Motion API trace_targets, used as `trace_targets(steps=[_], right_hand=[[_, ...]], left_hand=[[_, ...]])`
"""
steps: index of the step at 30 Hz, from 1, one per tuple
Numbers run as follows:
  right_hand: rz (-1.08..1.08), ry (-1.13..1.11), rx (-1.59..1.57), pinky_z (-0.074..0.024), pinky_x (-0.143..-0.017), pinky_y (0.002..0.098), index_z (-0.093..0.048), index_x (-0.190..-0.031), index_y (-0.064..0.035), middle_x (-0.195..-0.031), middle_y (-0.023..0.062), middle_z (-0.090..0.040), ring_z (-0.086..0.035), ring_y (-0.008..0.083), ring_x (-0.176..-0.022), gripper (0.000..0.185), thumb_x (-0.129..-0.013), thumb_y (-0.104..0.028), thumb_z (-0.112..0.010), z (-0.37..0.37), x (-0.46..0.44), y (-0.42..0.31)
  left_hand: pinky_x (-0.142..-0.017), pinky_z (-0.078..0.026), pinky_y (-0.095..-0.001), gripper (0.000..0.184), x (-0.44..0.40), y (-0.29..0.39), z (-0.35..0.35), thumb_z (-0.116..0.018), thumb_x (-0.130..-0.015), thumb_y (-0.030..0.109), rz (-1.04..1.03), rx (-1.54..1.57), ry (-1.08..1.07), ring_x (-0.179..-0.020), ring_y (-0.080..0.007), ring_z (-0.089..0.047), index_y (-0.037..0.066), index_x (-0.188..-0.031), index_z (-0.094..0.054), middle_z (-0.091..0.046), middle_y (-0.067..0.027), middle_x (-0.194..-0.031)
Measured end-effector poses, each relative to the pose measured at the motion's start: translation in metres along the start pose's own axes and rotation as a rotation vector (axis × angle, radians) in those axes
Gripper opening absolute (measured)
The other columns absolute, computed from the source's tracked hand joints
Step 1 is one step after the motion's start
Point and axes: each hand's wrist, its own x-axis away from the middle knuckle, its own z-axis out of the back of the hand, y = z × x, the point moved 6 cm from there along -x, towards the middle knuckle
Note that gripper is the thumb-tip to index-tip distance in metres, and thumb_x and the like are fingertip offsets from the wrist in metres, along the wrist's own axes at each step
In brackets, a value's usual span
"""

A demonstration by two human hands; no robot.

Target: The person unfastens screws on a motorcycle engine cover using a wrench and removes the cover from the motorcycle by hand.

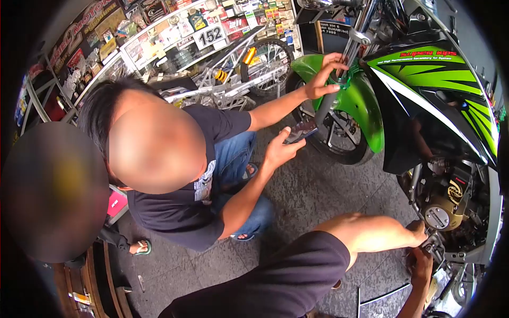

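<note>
Low on the right, my left hand (418, 233) reaches a silver metal part (436, 246) just under the gold engine cover (439, 217) of a green and black motorcycle (432, 79). Its fingers look closed there, partly hidden. Just below, my right hand (420, 263) comes up from the bottom edge to the same metal part. Its fingers curl round something too small to make out. A dark-clothed part of my own body (265, 281) fills the lower middle.
A person in a dark shirt (175, 222) squats at the left, holding a phone (301, 131) and touching the front fork beside the green fender (366, 114). Another person stands far left. Thin metal rods (384, 295) lie on the floor. A bike frame (233, 79) stands behind.
</note>
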Motion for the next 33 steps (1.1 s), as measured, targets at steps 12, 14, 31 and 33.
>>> trace_targets(steps=[12, 14, 31, 33], right_hand=[[0.047, -0.028, -0.063, -0.0356, -0.054, 0.0267, -0.059, -0.082, -0.0114, -0.073, -0.0002, -0.056, -0.049, 0.0115, -0.061, 0.022, -0.080, -0.033, -0.062, -0.006, -0.002, 0.005], [-0.181, -0.036, -0.267, -0.0343, -0.051, 0.0261, -0.059, -0.081, -0.0081, -0.069, -0.0008, -0.056, -0.050, 0.0104, -0.060, 0.017, -0.081, -0.025, -0.059, 0.001, -0.005, 0.019], [-0.321, 0.073, -0.249, -0.0364, -0.050, 0.0284, -0.068, -0.076, -0.0015, -0.068, 0.0051, -0.063, -0.051, 0.0117, -0.056, 0.032, -0.080, -0.033, -0.070, 0.004, -0.012, 0.041], [-0.341, -0.031, -0.364, -0.0416, -0.056, 0.0291, -0.067, -0.081, -0.0026, -0.074, 0.0059, -0.065, -0.057, 0.0139, -0.062, 0.028, -0.082, -0.030, -0.067, -0.002, -0.011, 0.037]], left_hand=[[-0.078, -0.050, -0.0475, 0.036, -0.015, -0.003, -0.028, -0.049, -0.093, 0.029, -0.071, 0.032, -0.026, -0.093, -0.0396, -0.063, -0.005, -0.103, -0.056, -0.062, -0.0268, -0.102], [-0.083, -0.049, -0.0474, 0.041, -0.010, -0.008, -0.024, -0.054, -0.090, 0.032, -0.003, 0.102, -0.076, -0.097, -0.0407, -0.061, -0.007, -0.104, -0.056, -0.061, -0.0282, -0.105], [-0.055, -0.043, -0.0348, 0.033, 0.019, 0.018, 0.022, -0.058, -0.091, 0.031, -0.062, 0.103, -0.219, -0.059, -0.0148, -0.056, 0.000, -0.080, -0.066, -0.062, -0.0063, -0.067], [-0.058, -0.044, -0.0327, 0.035, 0.012, 0.009, 0.014, -0.055, -0.093, 0.031, -0.093, 0.182, -0.231, -0.063, -0.0150, -0.058, 0.001, -0.081, -0.067, -0.062, -0.0071, -0.067]])
